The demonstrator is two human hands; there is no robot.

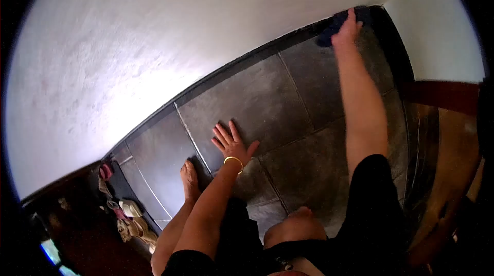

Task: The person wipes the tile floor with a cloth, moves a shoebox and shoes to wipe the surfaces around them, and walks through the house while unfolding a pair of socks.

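Right hand [349, 33] is right on the dark cloth [325, 37], floor's [247, 96] far right corner, can't tell if gripping; left hand [234, 148] splayed.

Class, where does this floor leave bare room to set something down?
Bare tile lies between the left hand, the dark cloth and the skirting, and between the forearms. A smaller patch separates the bare foot from the shoes. Crowded: among the shoes, and in the corner where the right hand touches the cloth.
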